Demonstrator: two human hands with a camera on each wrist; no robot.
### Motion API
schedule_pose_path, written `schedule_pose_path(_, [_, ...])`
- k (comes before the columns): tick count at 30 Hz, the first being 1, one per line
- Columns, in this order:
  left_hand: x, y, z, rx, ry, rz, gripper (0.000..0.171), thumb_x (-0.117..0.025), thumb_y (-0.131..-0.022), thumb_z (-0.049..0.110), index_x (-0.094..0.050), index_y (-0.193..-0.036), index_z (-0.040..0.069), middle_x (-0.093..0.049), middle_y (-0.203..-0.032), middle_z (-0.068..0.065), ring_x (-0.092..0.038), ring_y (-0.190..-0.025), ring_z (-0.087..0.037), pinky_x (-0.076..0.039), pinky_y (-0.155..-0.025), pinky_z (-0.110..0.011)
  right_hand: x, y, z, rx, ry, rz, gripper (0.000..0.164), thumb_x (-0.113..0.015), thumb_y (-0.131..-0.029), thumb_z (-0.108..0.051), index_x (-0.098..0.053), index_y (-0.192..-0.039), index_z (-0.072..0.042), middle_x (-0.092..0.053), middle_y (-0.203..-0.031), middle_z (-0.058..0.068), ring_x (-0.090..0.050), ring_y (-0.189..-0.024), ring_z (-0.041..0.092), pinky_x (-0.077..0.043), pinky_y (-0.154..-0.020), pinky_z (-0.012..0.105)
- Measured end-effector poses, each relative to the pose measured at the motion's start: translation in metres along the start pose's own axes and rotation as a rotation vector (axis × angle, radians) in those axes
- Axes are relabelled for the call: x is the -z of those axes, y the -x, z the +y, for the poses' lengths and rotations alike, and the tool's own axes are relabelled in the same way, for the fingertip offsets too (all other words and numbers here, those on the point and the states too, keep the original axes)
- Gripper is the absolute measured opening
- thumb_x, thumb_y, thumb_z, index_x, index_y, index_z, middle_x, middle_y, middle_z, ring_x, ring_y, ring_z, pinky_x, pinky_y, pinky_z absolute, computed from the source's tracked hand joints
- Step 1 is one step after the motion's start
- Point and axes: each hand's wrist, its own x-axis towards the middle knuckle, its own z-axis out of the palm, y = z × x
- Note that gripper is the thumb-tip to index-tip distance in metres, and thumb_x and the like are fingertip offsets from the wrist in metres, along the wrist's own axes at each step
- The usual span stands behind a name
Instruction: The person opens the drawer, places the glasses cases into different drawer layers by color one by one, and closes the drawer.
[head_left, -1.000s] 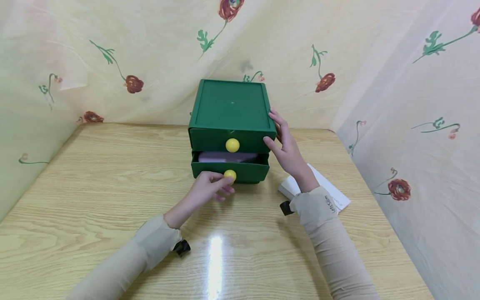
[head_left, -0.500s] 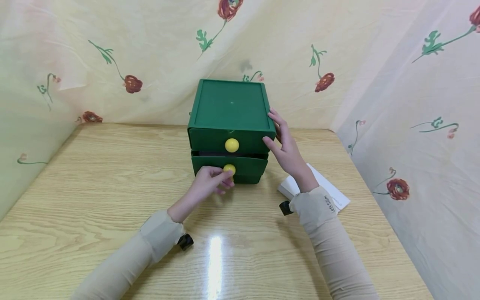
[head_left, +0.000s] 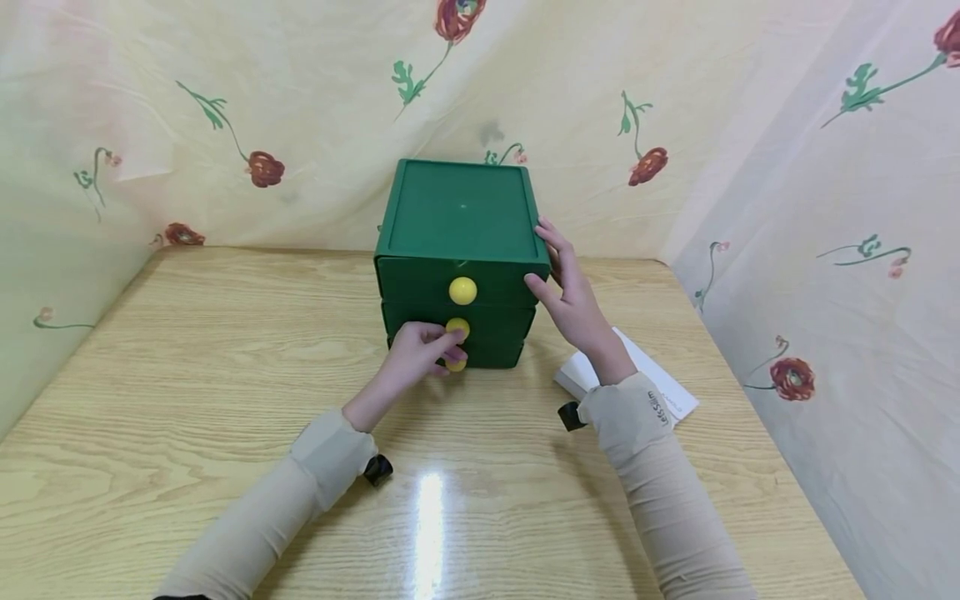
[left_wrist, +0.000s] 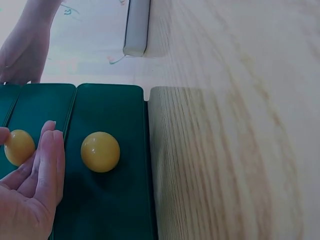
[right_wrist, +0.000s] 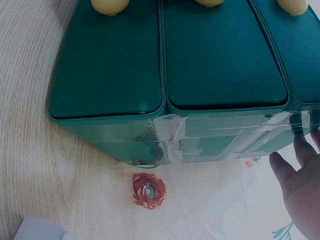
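Observation:
A green cabinet (head_left: 463, 212) with three stacked drawers and round yellow knobs stands at the table's back, its drawers all pushed in. With thumb and fingers, my left hand (head_left: 417, 353) pinches the middle knob (left_wrist: 19, 148). Below it, the bottom knob (left_wrist: 100, 152) sits free beside the fingers. Nobody touches the top knob (head_left: 462, 291). My right hand (head_left: 573, 304) rests against the cabinet's upper right side, fingers extended and thumb near the front corner. Clear tape (right_wrist: 172, 137) runs along that side in the right wrist view.
A white box (head_left: 663, 379) lies on the wooden table (head_left: 225, 358), partly behind the right forearm. Floral cloth (head_left: 322, 125) hangs behind the cabinet and along both sides.
The middle drawer has slid back into the cabinet, hiding the lilac thing inside it. My left hand has moved forward with the knob. My right hand has stayed in place.

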Motion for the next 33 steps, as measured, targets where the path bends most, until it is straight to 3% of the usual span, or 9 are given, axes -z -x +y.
schedule_pose_path(14, [0.002, 0.0, -0.002, -0.006, -0.003, 0.0, 0.036, -0.059, -0.096, 0.028, -0.07, -0.095, -0.006, -0.074, -0.089, -0.017, -0.069, -0.078, -0.015, -0.06, -0.068, -0.032, -0.001, -0.001, 0.001, 0.008, 0.001, -0.012, 0.056, -0.045, -0.1, -0.001, -0.02, -0.15, -0.001, -0.012, -0.163, 0.012, -0.018, -0.148, 0.039, -0.022, -0.119, 0.055])
schedule_pose_path(28, [0.0, 0.008, 0.0, -0.011, 0.019, 0.03, 0.036, -0.06, -0.097, 0.027, -0.068, -0.104, -0.007, -0.073, -0.096, -0.022, -0.07, -0.092, -0.028, -0.061, -0.072, -0.033, 0.0, -0.001, 0.003, 0.017, 0.004, -0.016, 0.056, -0.045, -0.1, 0.0, -0.02, -0.15, -0.001, -0.011, -0.164, 0.011, -0.018, -0.149, 0.038, -0.022, -0.119, 0.055])
schedule_pose_path(33, [0.005, 0.015, 0.001, -0.018, 0.038, 0.044, 0.032, -0.057, -0.098, 0.021, -0.067, -0.109, -0.008, -0.072, -0.098, -0.023, -0.07, -0.094, -0.032, -0.06, -0.078, -0.041, 0.0, -0.001, 0.002, 0.007, 0.003, -0.011, 0.056, -0.045, -0.1, -0.001, -0.02, -0.15, -0.002, -0.011, -0.164, 0.012, -0.018, -0.148, 0.039, -0.021, -0.119, 0.056])
